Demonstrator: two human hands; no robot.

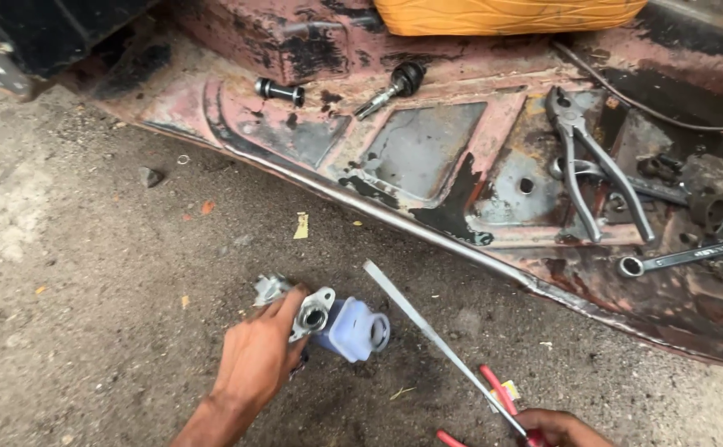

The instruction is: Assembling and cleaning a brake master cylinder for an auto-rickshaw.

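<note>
My left hand [255, 356] grips a metal cylinder part [310, 312] with a round bore and a pale blue plastic reservoir [355, 329], held low over the ground. My right hand [562, 429], at the bottom edge, holds a tool with red handles [498, 393] together with a long flat metal strip [428, 331] that points up and left toward the part. The strip's tip ends just right of the reservoir, apart from it.
A rusty vehicle floor pan [428, 149] runs across the top. On it lie large pliers [593, 165], a ring spanner [684, 258], other spanners at the far right, a ball joint [395, 87] and a black bolt [279, 89]. Gravel ground [88, 273] lies below, with a yellow cushion [502, 15] above.
</note>
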